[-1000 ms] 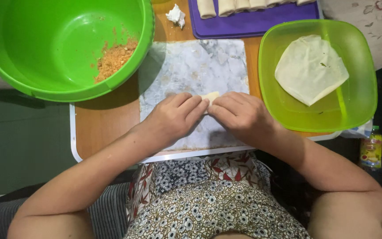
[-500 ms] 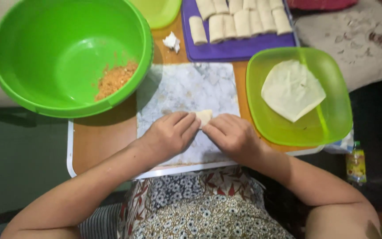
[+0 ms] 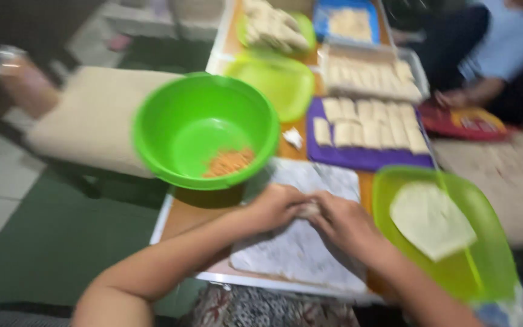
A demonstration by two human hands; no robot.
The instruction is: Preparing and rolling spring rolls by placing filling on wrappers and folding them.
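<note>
Head view: both hands, left point(image 3: 276, 206) and right point(image 3: 343, 221), remain closed together on a small pale roll point(image 3: 308, 210) over the marbled board point(image 3: 301, 248) on the table point(image 3: 192, 215). The view has swung up since; rolling continues. Green bowl point(image 3: 207, 130) nearby.

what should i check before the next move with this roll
1. Both hands on the roll: ok, left hand and right hand pinch it between them over the marbled board.
2. Roll closed at its ends: cannot tell, fingers cover it and the picture is blurred.
3. Filling on hand: ok, orange crumbs lie in the green bowl.
4. Wrapper ready: ok, one pale sheet lies in the green tray.
5. Room on the purple tray: ok, bare strip along its near edge.
</note>
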